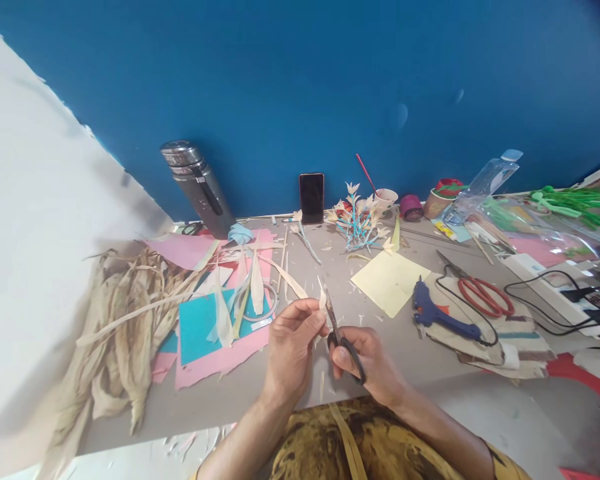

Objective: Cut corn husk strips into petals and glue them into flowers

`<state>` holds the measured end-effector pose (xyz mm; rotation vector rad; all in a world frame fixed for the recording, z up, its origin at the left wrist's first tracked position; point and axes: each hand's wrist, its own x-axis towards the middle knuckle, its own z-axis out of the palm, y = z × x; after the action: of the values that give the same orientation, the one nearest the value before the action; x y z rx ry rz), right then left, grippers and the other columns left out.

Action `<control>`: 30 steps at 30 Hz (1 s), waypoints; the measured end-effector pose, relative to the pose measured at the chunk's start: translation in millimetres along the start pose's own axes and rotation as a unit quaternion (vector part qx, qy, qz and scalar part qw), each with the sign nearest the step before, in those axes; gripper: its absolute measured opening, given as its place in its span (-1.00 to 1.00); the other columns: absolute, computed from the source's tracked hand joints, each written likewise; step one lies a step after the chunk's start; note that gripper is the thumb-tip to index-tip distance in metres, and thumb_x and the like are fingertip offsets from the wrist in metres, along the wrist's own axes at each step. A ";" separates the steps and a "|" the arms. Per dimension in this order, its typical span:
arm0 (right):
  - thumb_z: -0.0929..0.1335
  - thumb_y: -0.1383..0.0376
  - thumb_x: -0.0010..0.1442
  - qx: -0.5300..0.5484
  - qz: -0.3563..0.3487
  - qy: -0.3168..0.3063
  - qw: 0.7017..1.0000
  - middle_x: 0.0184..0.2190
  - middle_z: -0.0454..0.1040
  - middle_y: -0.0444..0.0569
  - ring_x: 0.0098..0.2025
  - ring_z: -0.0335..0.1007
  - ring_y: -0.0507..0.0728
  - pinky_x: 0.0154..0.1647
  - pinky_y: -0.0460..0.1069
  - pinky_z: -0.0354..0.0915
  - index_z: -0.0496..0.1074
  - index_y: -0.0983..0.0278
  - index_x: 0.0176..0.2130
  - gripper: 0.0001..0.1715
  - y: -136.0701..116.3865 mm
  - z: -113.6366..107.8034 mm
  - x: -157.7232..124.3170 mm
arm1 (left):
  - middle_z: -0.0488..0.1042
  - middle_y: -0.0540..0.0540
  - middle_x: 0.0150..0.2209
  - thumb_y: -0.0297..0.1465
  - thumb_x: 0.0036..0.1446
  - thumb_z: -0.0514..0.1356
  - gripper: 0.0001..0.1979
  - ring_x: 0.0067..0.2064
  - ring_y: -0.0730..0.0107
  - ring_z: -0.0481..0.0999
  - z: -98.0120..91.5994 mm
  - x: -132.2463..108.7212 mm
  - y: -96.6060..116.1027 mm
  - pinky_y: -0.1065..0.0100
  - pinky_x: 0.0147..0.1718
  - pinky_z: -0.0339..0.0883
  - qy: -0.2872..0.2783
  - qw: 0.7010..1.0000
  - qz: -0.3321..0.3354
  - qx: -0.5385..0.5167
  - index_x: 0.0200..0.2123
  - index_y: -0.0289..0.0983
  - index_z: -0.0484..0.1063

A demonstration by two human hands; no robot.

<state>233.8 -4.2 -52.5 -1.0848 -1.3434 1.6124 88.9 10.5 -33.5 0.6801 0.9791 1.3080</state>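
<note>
Two things are in your grip above the grey tabletop [340,263]. Your left hand [295,343] pinches a small cream-coloured piece of husk-like material [323,300] between thumb and fingers, upright and close to your body. Your right hand [367,353] holds metal scissors with black handles [333,319], thumb and fingers at the loops, blades pointing away from you. The blades stand right beside the piece; you cannot tell from this view whether they touch it.

To your left lies a heap of long, dry beige husks [125,327], next to a turquoise sheet of paper [197,327] that rests on torn pink paper [220,369]. Beyond them stands a grey cylindrical flask with a silver lid [205,193], near the blue wall [280,80].

Straight ahead of you, a black-screened phone [312,198] leans upright by the wall, with one pale flower on a bluish stem [309,241] lying in front of it. Just right of the phone is a cluster of cream flowers on light-blue stems [359,227]. Nearer you lies a pale yellow paper sheet [387,283], and farther right a dark blue glue gun [445,319] beside red-handled scissors [485,295].
</note>
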 end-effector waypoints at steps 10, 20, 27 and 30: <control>0.44 -0.22 0.01 0.001 0.014 0.004 1.000 -0.65 0.39 -0.08 -0.59 0.20 0.01 -0.57 -0.09 0.14 0.33 0.30 -0.57 -0.34 0.2 0.3 -0.2 | 0.44 0.02 -0.56 -0.36 0.01 0.37 -0.86 -0.47 0.49 0.39 -0.2 -0.1 0.0 0.44 -0.41 0.29 -0.001 1.000 -0.009 0.008 -0.35 -0.29 0.53; 0.43 -0.24 -0.02 -0.015 0.018 0.019 1.000 -0.71 0.32 -0.14 -0.63 0.14 -0.01 -0.58 -0.10 0.10 0.30 0.28 -0.63 -0.31 0.8 0.9 -0.3 | 0.42 0.03 -0.57 -0.37 -0.04 0.40 -0.83 -0.48 0.50 0.38 0.4 0.2 0.5 0.44 -0.43 0.29 0.006 0.999 -0.030 -0.021 -0.36 -0.29 0.53; 0.35 -0.24 0.11 0.003 0.001 0.006 1.000 -0.65 0.36 -0.11 -0.58 0.13 0.00 -0.52 -0.08 0.07 0.37 0.30 -0.59 -0.31 5.2 -3.0 0.9 | 0.41 0.04 -0.57 -0.36 -0.06 0.42 -0.80 -0.48 0.51 0.38 0.4 1.2 0.3 0.44 -0.42 0.30 0.000 0.999 -0.041 -0.034 -0.36 -0.29 0.52; 0.35 -0.20 0.12 -0.058 0.026 0.022 0.998 -0.61 0.37 -0.10 -0.55 0.15 0.01 -0.50 -0.07 0.06 0.38 0.30 -0.55 -0.35 2.4 -14.0 2.6 | 0.41 0.05 -0.56 -0.36 -0.05 0.41 -0.80 -0.49 0.52 0.38 0.0 2.2 -1.0 0.46 -0.44 0.27 0.008 0.999 -0.040 -0.034 -0.36 -0.29 0.51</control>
<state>245.9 2.7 -56.5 -1.2263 -1.4048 1.5555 89.3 12.4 -34.9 0.5739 0.9613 1.2716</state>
